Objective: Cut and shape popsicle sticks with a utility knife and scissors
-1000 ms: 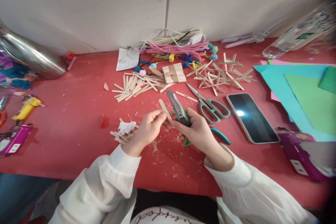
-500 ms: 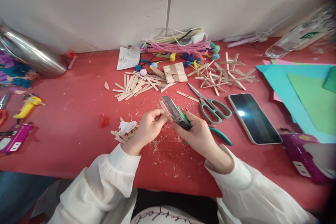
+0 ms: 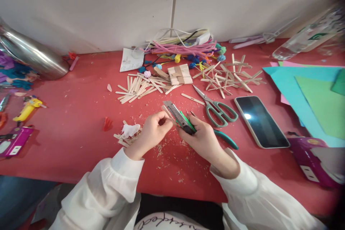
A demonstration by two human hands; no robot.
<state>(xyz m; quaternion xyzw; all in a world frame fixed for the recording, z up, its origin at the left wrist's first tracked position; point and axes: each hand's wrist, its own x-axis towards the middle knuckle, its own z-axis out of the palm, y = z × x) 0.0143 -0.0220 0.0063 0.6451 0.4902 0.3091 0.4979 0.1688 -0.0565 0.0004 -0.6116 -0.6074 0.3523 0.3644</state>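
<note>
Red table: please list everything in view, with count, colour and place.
knife: one, green, black, centre
held stick: one, pale, beside knife
loose sticks: many, pale, centre
bundled sticks: many, pale, centre
crossed sticks: many, pale, centre right
shavings: many, pale, front
phone: one, black, right
scissors: one, grey-green handles, centre right
handle: one, teal, below scissors
sheets: several, blue, green, pink, right
bottle: one, clear, back right
strips: many, pink, back centre
note: one, white, back centre
scrap: one, white, centre left
flask: one, silver, back left
small tool: one, yellow, left
devices: two, purple, left and right
table: one, red, beneath
left hand, right hand: one each, bare, front
sleeves: two, white, front
</note>
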